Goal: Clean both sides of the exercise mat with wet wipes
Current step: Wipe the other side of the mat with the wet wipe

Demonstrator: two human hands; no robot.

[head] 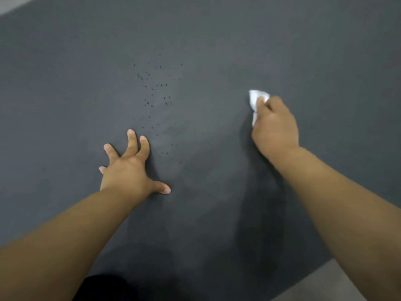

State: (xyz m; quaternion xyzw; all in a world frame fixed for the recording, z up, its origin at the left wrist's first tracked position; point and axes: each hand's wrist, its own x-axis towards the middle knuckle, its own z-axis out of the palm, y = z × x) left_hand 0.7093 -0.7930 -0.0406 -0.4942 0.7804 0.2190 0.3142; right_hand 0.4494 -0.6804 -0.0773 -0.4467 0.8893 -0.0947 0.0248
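Both bare forearms reach in from the lower corners of the view, and between them at the bottom edge sits a dark blurred shape (pixel 104 287) that I cannot identify. Beneath everything lies the dark grey exercise mat (pixel 206 35), spread flat and filling nearly the whole view. Two of its edges show: the far one cuts across the upper left corner against pale floor (pixel 10 3), and the near one slants across the lower right against grey floor (pixel 325 285). These edges run parallel, rising from lower left to upper right, and the mat carries on out of sight both ways along that slant, so its long axis appears to lie in that direction; neither end is visible. The left hand (pixel 130 168) rests palm down on the mat, fingers straight and splayed wide with the thumb out to the side, holding nothing. Just beyond its fingertips, toward the far edge, a scatter of small dark specks (pixel 154 94) marks the surface. Well apart to the right, the right hand (pixel 275 124) is curled round a bunched white wet wipe (pixel 257 98) and presses it to the mat; the wipe pokes out past the knuckles, pointing away from the person toward the far edge.
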